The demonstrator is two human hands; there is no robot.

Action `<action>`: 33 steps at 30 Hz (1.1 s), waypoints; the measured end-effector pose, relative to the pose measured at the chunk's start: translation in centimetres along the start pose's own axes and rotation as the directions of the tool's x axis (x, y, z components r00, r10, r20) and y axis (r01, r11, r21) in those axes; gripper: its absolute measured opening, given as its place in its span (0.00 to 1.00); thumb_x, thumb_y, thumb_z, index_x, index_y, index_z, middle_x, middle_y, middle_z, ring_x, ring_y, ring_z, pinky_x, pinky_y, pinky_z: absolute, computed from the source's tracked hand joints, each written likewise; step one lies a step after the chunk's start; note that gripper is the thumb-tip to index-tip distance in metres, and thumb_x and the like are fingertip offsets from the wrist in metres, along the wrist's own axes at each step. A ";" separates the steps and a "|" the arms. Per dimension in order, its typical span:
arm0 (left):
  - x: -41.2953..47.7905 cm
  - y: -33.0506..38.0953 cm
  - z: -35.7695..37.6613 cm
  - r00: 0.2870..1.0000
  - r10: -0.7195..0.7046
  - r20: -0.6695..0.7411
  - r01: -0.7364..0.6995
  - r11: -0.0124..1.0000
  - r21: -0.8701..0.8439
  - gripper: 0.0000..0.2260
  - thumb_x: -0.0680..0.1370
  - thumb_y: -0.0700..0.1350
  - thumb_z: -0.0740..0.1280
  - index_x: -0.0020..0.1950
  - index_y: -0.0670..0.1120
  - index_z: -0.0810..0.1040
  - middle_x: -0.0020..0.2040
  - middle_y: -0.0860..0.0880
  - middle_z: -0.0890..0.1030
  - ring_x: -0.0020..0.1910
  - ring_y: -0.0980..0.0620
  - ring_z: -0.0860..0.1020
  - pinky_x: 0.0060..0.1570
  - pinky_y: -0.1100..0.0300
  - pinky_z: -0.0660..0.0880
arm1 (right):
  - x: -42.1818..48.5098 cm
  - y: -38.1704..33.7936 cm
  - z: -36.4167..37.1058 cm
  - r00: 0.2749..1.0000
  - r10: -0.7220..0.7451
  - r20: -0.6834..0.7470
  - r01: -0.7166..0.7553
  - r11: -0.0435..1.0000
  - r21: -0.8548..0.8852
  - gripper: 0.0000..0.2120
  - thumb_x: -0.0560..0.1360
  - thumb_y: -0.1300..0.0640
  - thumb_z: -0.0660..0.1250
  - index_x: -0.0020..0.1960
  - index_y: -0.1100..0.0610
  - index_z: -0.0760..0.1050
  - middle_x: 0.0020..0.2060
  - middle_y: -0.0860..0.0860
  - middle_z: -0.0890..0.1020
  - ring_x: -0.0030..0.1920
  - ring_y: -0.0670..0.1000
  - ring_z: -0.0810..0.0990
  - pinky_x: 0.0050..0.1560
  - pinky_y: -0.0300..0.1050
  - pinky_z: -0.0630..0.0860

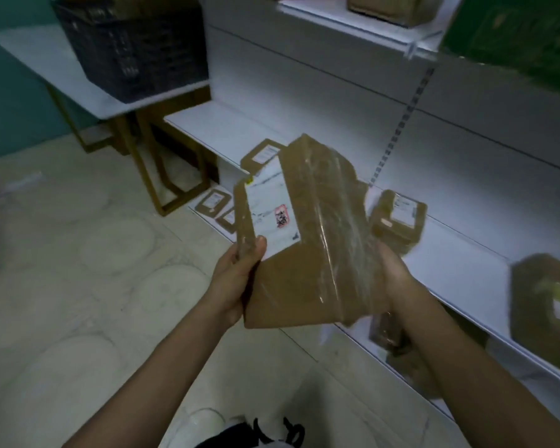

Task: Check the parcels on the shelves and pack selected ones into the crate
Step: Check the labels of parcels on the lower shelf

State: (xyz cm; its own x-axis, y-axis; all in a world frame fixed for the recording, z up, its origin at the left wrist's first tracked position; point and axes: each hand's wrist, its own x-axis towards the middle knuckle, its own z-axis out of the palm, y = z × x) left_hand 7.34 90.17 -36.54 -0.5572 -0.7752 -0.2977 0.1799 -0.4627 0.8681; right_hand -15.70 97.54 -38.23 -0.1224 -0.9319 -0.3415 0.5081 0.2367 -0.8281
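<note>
Left hand [236, 279] and right hand [398, 281] hold taped parcel [307, 253] (crate [136, 56] well apart).

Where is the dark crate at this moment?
In the head view the crate stands at the upper left on the white table, just left of the shelves, beyond the held parcel.

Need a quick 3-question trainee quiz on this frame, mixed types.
1. True or false: the left hand and the right hand both hold the parcel.
2. Where does the crate stand? A) on the floor B) on the table C) on the top shelf
3. Fill in: the label on the held parcel carries a ___ stamp.

Key: 1 true; 2 B; 3 red.
</note>
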 end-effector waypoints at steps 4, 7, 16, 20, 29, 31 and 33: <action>1.4 5.1 -6.3 0.941 0.266 -0.208 -0.254 0.964 0.084 0.21 0.70 0.51 0.71 0.62 0.46 0.76 0.55 0.48 0.83 0.52 0.49 0.83 0.49 0.53 0.80 | 1.0 -0.2 6.4 0.858 -0.221 -0.464 0.152 0.972 -0.180 0.18 0.78 0.42 0.59 0.56 0.54 0.76 0.53 0.55 0.82 0.54 0.54 0.81 0.60 0.51 0.75; 1.9 8.2 -9.7 0.826 0.436 -0.358 -0.374 0.898 0.231 0.13 0.71 0.47 0.73 0.54 0.51 0.77 0.51 0.52 0.84 0.47 0.56 0.83 0.42 0.61 0.80 | 3.6 0.9 11.0 0.862 -0.331 -0.383 0.173 0.903 -0.392 0.25 0.73 0.36 0.57 0.60 0.51 0.75 0.57 0.51 0.80 0.59 0.52 0.79 0.64 0.52 0.73; 5.0 12.6 -15.0 0.607 0.733 -0.305 -0.401 0.615 0.679 0.36 0.68 0.58 0.73 0.72 0.50 0.65 0.63 0.54 0.77 0.59 0.60 0.77 0.53 0.61 0.78 | 14.4 2.5 21.8 0.894 -0.446 0.043 0.373 0.688 -0.623 0.37 0.64 0.39 0.73 0.70 0.45 0.64 0.61 0.39 0.76 0.61 0.41 0.76 0.57 0.44 0.79; 9.6 16.6 -17.8 0.598 0.783 -0.171 -0.405 0.480 0.778 0.37 0.68 0.61 0.72 0.72 0.53 0.61 0.70 0.51 0.69 0.68 0.54 0.71 0.59 0.50 0.77 | 20.4 1.5 23.6 0.831 -0.556 0.026 0.472 0.679 -0.561 0.26 0.68 0.50 0.72 0.62 0.43 0.65 0.54 0.34 0.75 0.54 0.30 0.75 0.48 0.29 0.76; 21.7 30.3 -23.5 0.572 0.796 -0.201 -0.381 0.474 0.794 0.40 0.62 0.57 0.74 0.71 0.52 0.62 0.53 0.74 0.74 0.52 0.72 0.75 0.51 0.74 0.73 | 39.0 -9.1 28.4 0.639 -0.739 0.210 0.679 0.415 -0.606 0.36 0.72 0.45 0.68 0.75 0.43 0.55 0.71 0.48 0.69 0.70 0.49 0.70 0.63 0.57 0.75; 23.5 33.2 -24.8 0.496 0.842 -0.213 -0.407 0.442 0.800 0.49 0.64 0.54 0.75 0.76 0.59 0.47 0.61 0.66 0.74 0.54 0.68 0.77 0.56 0.68 0.75 | 42.4 -11.5 29.9 0.539 -0.794 0.281 0.745 0.293 -0.599 0.35 0.73 0.45 0.66 0.75 0.38 0.52 0.72 0.46 0.65 0.72 0.51 0.66 0.66 0.58 0.71; 24.9 35.9 -26.4 0.430 0.884 -0.185 -0.435 0.383 0.815 0.52 0.68 0.50 0.75 0.74 0.66 0.36 0.67 0.51 0.75 0.58 0.57 0.79 0.59 0.52 0.76 | 45.7 -13.4 31.4 0.476 -0.808 0.348 0.769 0.189 -0.611 0.33 0.74 0.46 0.65 0.74 0.38 0.52 0.74 0.45 0.61 0.75 0.52 0.61 0.69 0.60 0.67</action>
State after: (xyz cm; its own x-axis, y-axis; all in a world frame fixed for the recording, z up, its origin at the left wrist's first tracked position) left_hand 21.38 42.91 -23.26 0.0697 -0.8219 0.5653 -0.3500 0.5105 0.7854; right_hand -1.36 43.17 -28.78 -0.1718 -0.7303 0.6611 -0.5188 -0.5034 -0.6910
